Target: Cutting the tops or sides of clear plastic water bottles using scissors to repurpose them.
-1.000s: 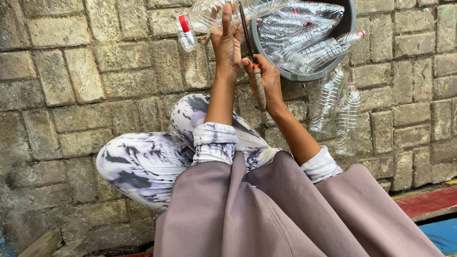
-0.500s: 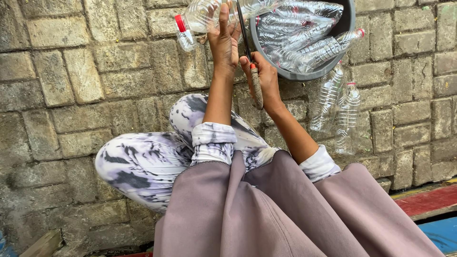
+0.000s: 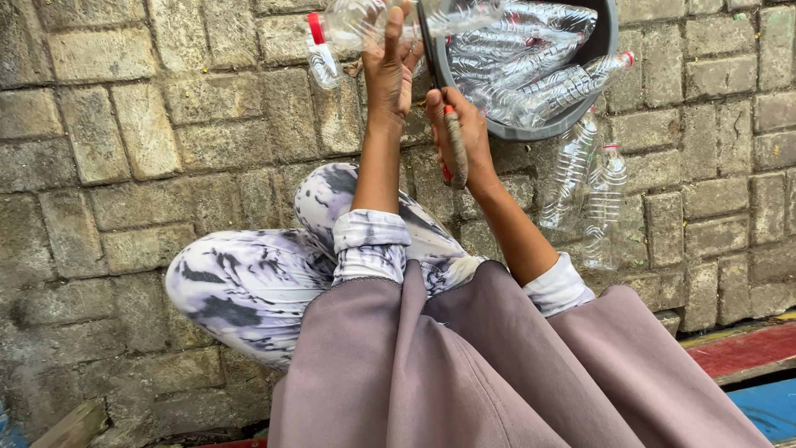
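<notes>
My left hand (image 3: 390,66) grips a clear plastic bottle with a red cap (image 3: 348,21), held sideways near the top edge of the view. My right hand (image 3: 456,133) is closed around the wrapped handle of a knife (image 3: 454,153), whose dark blade (image 3: 429,37) points up toward the bottle. A loose label or plastic strip (image 3: 322,65) hangs under the bottle's cap end. Both hands are above my folded legs in patterned trousers (image 3: 274,265).
A dark grey basin (image 3: 580,108) full of clear bottles lies beyond my right hand. Two more clear bottles (image 3: 589,191) lie on the stone paving to its right. A red and blue painted edge (image 3: 746,365) runs along the lower right.
Both hands have shifted slightly upward with the bottle and the knife. The bottle stays in my left hand and the blade stays near it.
</notes>
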